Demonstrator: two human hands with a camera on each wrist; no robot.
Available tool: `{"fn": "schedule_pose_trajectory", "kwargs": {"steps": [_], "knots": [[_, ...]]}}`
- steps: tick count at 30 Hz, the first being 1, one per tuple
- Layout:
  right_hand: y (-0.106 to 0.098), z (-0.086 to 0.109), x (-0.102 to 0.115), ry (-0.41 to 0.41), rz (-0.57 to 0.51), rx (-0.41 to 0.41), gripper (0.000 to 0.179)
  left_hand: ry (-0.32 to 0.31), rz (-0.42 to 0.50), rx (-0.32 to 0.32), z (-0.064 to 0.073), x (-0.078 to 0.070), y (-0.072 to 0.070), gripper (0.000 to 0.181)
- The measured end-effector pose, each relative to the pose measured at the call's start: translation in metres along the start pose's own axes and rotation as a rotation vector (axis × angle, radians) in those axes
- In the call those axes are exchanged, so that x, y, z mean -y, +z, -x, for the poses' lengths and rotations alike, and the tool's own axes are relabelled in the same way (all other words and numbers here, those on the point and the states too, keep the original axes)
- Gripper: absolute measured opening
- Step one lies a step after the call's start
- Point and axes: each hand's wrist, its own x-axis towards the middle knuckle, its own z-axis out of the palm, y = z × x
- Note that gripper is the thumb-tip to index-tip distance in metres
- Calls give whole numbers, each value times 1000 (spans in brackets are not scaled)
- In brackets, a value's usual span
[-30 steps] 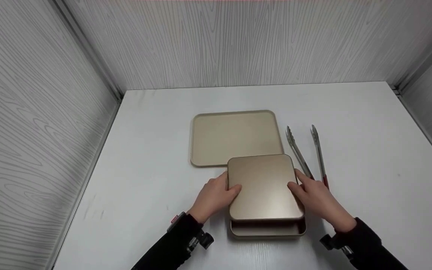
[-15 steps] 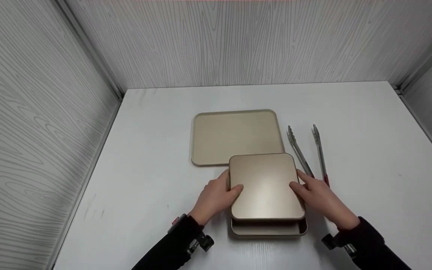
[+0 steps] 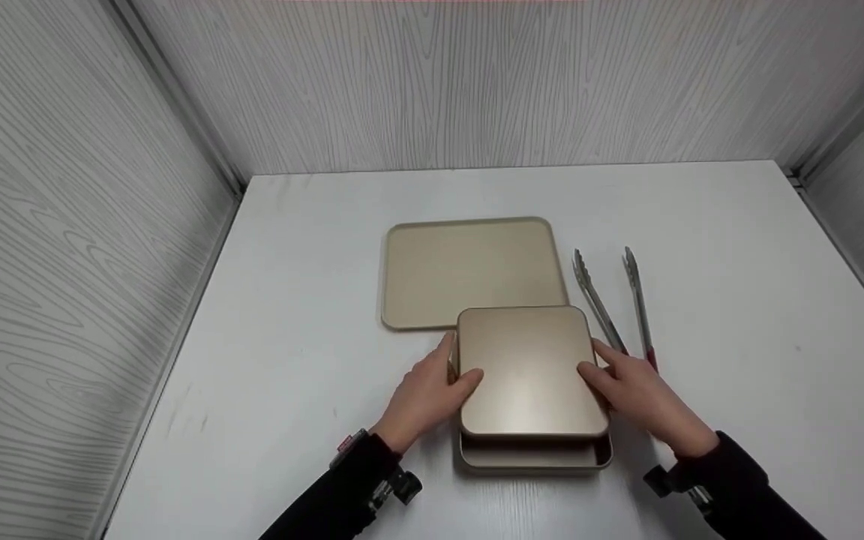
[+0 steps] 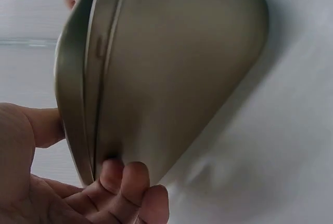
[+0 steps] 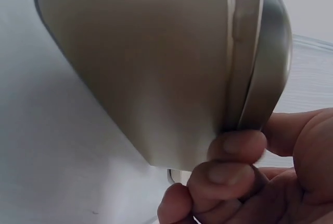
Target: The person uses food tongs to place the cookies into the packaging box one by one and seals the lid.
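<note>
A square gold metal lid point(image 3: 533, 371) lies tilted over a deep gold tin point(image 3: 533, 456). Its near edge stands off the tin, leaving a dark gap at the front. On the left, my left hand point(image 3: 424, 394) holds the lid's side, thumb on top. In the left wrist view its fingertips point(image 4: 134, 179) lie against the tin's wall just below the rim. Across from it, my right hand point(image 3: 638, 394) grips the lid's right side, thumb on the top edge. The right wrist view has its fingers point(image 5: 237, 146) curled under the lid's edge. The tin's inside is mostly hidden.
Behind the tin lies a flat beige tray point(image 3: 473, 274), its near right corner covered by the lid. Metal tongs point(image 3: 598, 307) with red handles lie spread to the right, partly behind my right hand. Grey wood-grain panels point(image 3: 432, 82) enclose the white table point(image 3: 312, 247).
My left index finger has straightened a little away from the lid's left side. The lid, tin and right hand stay nearly the same; the head view shifts very slightly.
</note>
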Motion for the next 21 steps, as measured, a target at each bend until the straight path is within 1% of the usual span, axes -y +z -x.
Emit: {"fn": "schedule_pose_trajectory", "kwargs": {"steps": [2, 3, 5, 8, 9, 11, 13, 14, 16, 18, 21], "knots": [[1, 1, -1, -20, 33, -28, 77, 44, -51, -17, 4, 3, 1, 79], [2, 2, -1, -40, 62, -55, 77, 71, -75, -23, 7, 4, 1, 81], [4, 5, -2, -80, 127, -118, 76, 157, -106, -24, 13, 8, 2, 80], [6, 13, -5, -157, 179, -163, 75, 299, -156, 22, 22, 13, 0, 78], [7, 15, -7, -185, 188, -161, 75, 343, -178, 49, 25, 14, 0, 79], [9, 20, -10, -255, 199, -126, 76, 427, -240, 100, 30, 17, -1, 82], [11, 25, -14, -329, 214, -77, 79, 493, -319, 139, 34, 19, -1, 87], [13, 26, -15, -355, 218, -51, 81, 516, -352, 152, 36, 20, -1, 90], [16, 29, -18, -396, 235, -12, 86, 552, -416, 165, 38, 21, 0, 97], [18, 31, -20, -420, 239, 12, 90, 571, -468, 168, 39, 21, 0, 106], [21, 34, -22, -453, 228, 19, 95, 592, -519, 166, 40, 19, 0, 119]]}}
